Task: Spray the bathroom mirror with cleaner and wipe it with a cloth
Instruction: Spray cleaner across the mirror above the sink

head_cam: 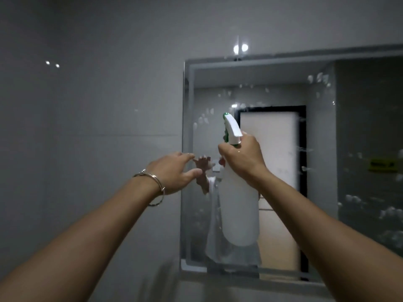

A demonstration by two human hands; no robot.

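Observation:
The bathroom mirror (316, 149) hangs on the grey wall, right of centre, dotted with white splashes of cleaner. My right hand (241, 159) grips the neck of a white spray bottle (238, 210) with a green and white trigger head, its nozzle pointing at the glass. My left hand (174, 172), a bangle on its wrist, is raised beside the mirror's left edge with fingers spread, holding nothing; whether the fingertips touch the glass I cannot tell. No cloth is in view.
Grey tiled wall (87, 127) fills the left half. The mirror reflects a doorway (274, 136) and a yellow sign (382, 165). A ledge (239, 286) runs under the mirror's bottom edge.

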